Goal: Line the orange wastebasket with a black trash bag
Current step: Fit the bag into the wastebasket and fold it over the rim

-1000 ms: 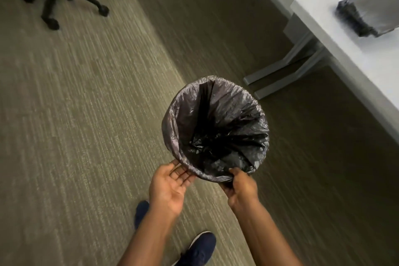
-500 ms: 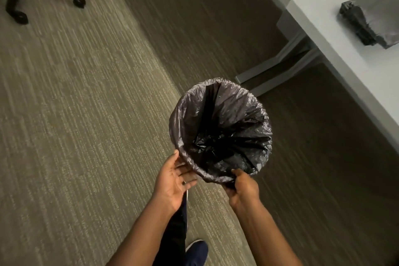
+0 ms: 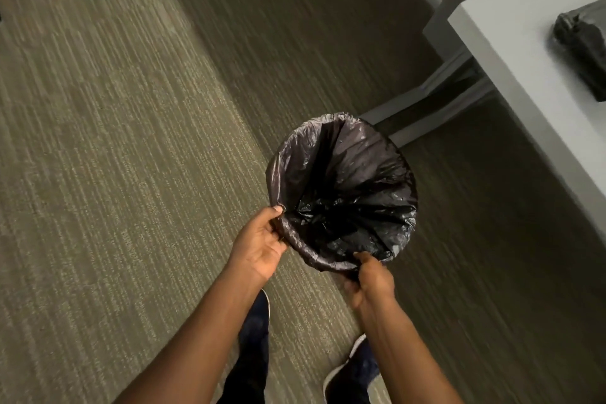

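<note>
Over the striped carpet, beside a grey desk, hangs the wastebasket, its orange hidden under the black trash bag folded over the rim. Left hand grips the near-left rim, thumb on top, fingers curled beneath. Right hand pinches the bag at the near rim. Dark shoes show below.

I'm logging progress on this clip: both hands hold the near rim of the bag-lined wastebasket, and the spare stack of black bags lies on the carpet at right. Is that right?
One detail is off: in the head view the stack of black bags lies on the white desk, not the carpet. The left hand and right hand do hold the near rim of the trash bag lining the wastebasket.
</note>
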Demonstrator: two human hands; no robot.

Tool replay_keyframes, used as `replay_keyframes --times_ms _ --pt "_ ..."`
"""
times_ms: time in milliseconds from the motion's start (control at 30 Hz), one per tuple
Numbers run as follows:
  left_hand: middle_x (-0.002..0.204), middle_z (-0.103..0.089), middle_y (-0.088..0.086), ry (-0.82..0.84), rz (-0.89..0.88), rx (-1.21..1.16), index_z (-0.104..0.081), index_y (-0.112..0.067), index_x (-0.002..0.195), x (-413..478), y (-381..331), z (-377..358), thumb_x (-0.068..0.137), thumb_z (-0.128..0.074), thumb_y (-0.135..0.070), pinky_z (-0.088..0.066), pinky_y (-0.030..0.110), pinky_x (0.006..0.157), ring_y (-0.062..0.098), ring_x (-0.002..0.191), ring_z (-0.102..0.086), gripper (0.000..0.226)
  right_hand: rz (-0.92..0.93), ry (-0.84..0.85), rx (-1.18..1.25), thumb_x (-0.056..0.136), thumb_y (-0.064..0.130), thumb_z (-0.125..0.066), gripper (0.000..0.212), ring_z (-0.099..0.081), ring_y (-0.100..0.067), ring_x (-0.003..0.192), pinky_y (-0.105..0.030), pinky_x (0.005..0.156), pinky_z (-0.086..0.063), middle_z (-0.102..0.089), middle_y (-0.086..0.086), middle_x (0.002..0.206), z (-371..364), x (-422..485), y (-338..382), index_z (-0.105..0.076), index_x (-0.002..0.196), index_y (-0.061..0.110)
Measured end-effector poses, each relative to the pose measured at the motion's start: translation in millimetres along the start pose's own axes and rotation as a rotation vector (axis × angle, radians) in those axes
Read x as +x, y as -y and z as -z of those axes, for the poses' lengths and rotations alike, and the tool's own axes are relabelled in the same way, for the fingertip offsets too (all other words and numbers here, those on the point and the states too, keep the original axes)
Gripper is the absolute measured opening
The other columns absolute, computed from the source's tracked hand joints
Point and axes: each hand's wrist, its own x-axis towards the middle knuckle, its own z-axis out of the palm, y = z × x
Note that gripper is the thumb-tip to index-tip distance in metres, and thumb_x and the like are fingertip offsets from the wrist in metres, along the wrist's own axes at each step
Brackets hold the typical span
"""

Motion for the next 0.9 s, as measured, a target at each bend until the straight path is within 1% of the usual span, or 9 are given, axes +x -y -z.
replay_keyframes --times_ms 67,133,233,367,433,533,700,833,900 --pt "0.083 -0.076 0.002 -0.07 -0.063 0.124 -0.067 -0.016 0.091 16.9 11.8 -4.1 0.092 -0.061 -0.009 -0.053 0.036 0.076 0.018 0.08 -0.071 0.009 0.023 -0.004 -0.004 0.095 -0.003 -0.054 0.028 -0.072 -0.032 0.087 -0.04 0.066 -0.063 -0.072 -0.016 0.101 -2.1 15.8 7.8 -0.058 0.121 0.006" --pt "0.092 -0.073 -0.001 -0.215 -0.147 0.472 -0.062 -0.022 0.092 35.4 28.0 -5.5 0.091 -0.065 -0.019 -0.052 0.041 0.079 0.018 0.085 -0.066 0.005 0.066 -0.018 -0.004 0.095 -0.004 -0.054 0.028 -0.069 -0.026 0.078 -0.027 0.044 -0.057 -0.07 -0.011 0.094 -2.7 33.6 15.9 -0.058 0.121 0.008" --pt "0.115 -0.069 0.004 -0.259 -0.061 0.724 -0.06 -0.019 0.113 59.3 57.1 -8.9 0.089 -0.072 -0.031 -0.06 0.044 0.077 0.03 0.099 -0.068 0.029 0.113 -0.024 -0.02 0.095 -0.005 -0.053 0.028 -0.067 -0.023 0.072 -0.025 0.042 -0.054 -0.07 -0.009 0.092 0.2 63.5 25.7 -0.059 0.119 0.008" --pt "0.144 -0.052 0.012 -0.155 0.147 0.481 -0.053 -0.003 0.137 90.3 93.6 -20.5 0.092 -0.072 -0.016 -0.063 0.039 0.061 0.04 0.1 -0.066 0.05 0.132 -0.024 -0.038 0.094 -0.007 -0.052 0.029 -0.066 -0.025 0.074 -0.035 0.062 -0.058 -0.069 -0.017 0.104 6.3 104.3 36.4 -0.06 0.12 0.002" --pt "0.152 -0.045 0.017 -0.127 0.19 0.315 -0.053 0.0 0.137 106.9 109.7 -25.4 0.089 -0.074 -0.014 -0.063 0.042 0.066 0.045 0.116 -0.06 0.054 0.127 -0.045 -0.024 0.094 -0.006 -0.053 0.021 -0.064 -0.022 0.069 -0.031 0.053 -0.057 -0.069 -0.012 0.091 9.8 123.6 43.0 -0.064 0.11 0.001" --pt "0.157 -0.036 0.022 -0.098 0.201 0.154 -0.057 -0.003 0.131 131.3 135.1 -34.5 0.087 -0.076 -0.015 -0.054 0.047 0.089 0.047 0.137 -0.044 0.049 0.118 -0.022 0.04 0.096 -0.006 -0.051 0.017 -0.064 -0.019 0.065 -0.023 0.039 -0.054 -0.065 -0.007 0.083 14.2 148.5 53.7 -0.064 0.099 0.004" --pt "0.145 -0.053 0.021 -0.058 0.159 0.042 -0.055 -0.003 0.135 165.6 179.8 -60.2 0.091 -0.071 -0.019 -0.039 0.047 0.113 0.037 0.136 -0.049 0.049 0.183 -0.09 -0.025 0.096 -0.002 -0.052 0.031 -0.062 -0.024 0.074 -0.023 0.037 -0.051 -0.065 -0.014 0.097 29.0 189.5 75.0 -0.061 0.125 0.005" --pt "0.1 -0.073 0.005 0.015 0.128 0.02 -0.064 -0.007 0.124 190.8 210.3 -87.7 0.097 -0.062 -0.022 -0.053 0.032 0.077 0.02 0.092 -0.068 0.031 0.206 -0.086 -0.004 0.098 0.001 -0.051 0.044 -0.058 -0.028 0.101 -0.031 0.059 -0.05 -0.06 -0.022 0.137 42.9 222.1 94.1 -0.052 0.143 0.005" --pt "0.092 -0.072 0.002 0.016 0.107 0.055 -0.068 -0.01 0.113 205.3 224.9 -100.5 0.096 -0.063 -0.023 -0.052 0.033 0.073 0.019 0.083 -0.066 0.021 0.205 -0.088 0.009 0.101 0.005 -0.051 0.046 -0.056 -0.029 0.106 -0.032 0.062 -0.048 -0.057 -0.021 0.143 50.7 239.5 104.9 -0.049 0.146 0.009"
